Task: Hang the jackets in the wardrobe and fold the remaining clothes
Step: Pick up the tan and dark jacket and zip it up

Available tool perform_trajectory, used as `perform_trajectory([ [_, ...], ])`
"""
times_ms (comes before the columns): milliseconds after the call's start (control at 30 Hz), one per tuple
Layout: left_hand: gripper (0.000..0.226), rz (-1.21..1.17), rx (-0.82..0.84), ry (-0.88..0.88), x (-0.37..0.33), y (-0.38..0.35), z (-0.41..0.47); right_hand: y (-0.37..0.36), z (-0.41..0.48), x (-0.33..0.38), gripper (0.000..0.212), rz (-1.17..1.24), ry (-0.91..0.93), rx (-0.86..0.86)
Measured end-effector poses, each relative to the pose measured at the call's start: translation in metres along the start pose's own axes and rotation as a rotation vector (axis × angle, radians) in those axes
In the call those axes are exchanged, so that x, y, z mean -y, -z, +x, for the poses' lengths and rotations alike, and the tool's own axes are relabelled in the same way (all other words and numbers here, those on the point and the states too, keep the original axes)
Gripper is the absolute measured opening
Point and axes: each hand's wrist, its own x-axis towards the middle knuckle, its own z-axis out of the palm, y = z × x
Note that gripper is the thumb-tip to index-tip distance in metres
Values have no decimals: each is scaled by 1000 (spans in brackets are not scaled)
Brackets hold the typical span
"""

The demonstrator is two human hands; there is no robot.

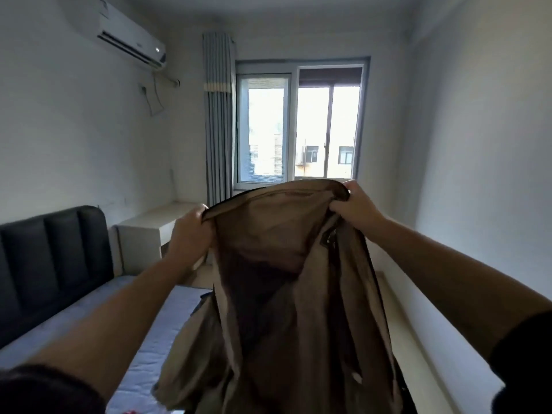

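Observation:
A tan jacket point(286, 294) hangs in the air in front of me, its inside facing me and its lower part dropping toward the bed. My left hand point(188, 237) grips the jacket's top edge on the left. My right hand point(355, 203) grips the collar area on the right, a little higher. Both arms are stretched forward. No wardrobe is in view.
A bed point(143, 348) with a blue-grey cover and dark padded headboard point(50, 261) lies at the left. A white nightstand point(143, 237) stands beyond it. A window point(298, 127) with a curtain point(218, 121) is ahead. A white wall runs along the right.

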Motion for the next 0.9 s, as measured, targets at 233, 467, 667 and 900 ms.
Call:
perform_trajectory([
  [233, 16, -40, 89, -482, -93, -15, 3, -36, -46, -16, 99, -245, -27, 909],
  [467, 11, -81, 95, -522, -106, -16, 2, -58, -46, 12, 9, 482, -154, 353],
  [667, 58, -320, 190, 49, -61, -28, -43, -66, -25, 24, 31, 381, -135, -14],
  [900, 19, -111, 263, 142, -11, -36, -74, -36, -24, 43, 8, 181, 36, -81],
])
